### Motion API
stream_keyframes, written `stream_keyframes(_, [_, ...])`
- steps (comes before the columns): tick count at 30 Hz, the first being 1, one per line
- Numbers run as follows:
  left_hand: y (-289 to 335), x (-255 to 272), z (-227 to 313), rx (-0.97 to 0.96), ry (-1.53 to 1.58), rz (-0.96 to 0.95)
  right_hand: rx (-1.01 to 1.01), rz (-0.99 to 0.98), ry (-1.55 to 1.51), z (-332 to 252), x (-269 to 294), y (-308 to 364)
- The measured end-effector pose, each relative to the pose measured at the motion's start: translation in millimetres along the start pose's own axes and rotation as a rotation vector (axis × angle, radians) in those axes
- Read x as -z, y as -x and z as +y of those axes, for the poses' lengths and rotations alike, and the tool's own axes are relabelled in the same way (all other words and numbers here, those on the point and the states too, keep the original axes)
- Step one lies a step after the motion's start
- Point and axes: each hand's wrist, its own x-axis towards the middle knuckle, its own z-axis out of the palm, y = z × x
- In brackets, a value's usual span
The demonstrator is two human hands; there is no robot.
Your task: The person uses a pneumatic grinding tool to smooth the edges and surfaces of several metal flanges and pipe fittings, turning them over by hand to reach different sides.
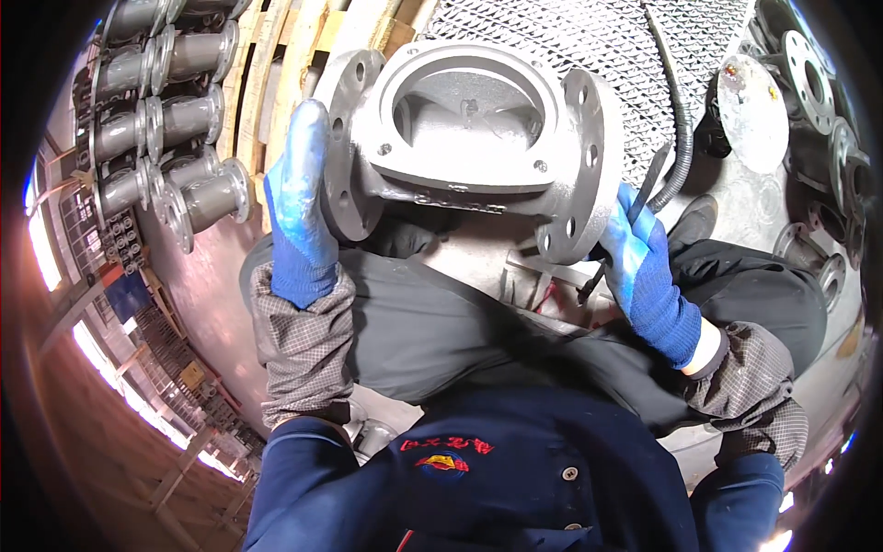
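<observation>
A grey cast-metal valve body (460,191) with a round flange at each end and a wide oval opening on top sits in front of my knees. My left hand (305,207), in a blue coated glove, lies flat against the outside of the left flange, fingers stretched out. At the right flange, my gloved right hand (636,262) is closed around a dark, narrow bar-like tool (653,175). The tool sticks out above and below that hand, and its exact kind is unclear. What supports the valve body underneath is hidden.
Stacked flanged castings (193,120) stand at the far left beside a wooden pallet (258,83). Ahead is a metal mesh surface (589,37) crossed by a black hose (682,120). A round pale lid (752,112) and more flanged castings (814,147) are at right.
</observation>
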Motion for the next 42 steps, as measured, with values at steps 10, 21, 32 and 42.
stream_keyframes(10, [-10, 12, -14, -0.024, 0.159, -0.150, 0.362, 0.046, 0.488, 5, 0, -10])
stream_keyframes(21, [-13, 16, -8, -1.218, -0.799, -0.146, 0.628, 0.085, 0.792, 8, 46, -55])
stream_keyframes(32, [5, -47, 9, -0.937, -0.732, -0.178, 0.367, 0.364, 0.725, -9, 87, -103])
stream_keyframes(42, [-21, -18, -5, -1.296, -0.955, -0.162, 0.489, 0.295, 0.779, 61, 83, -108])
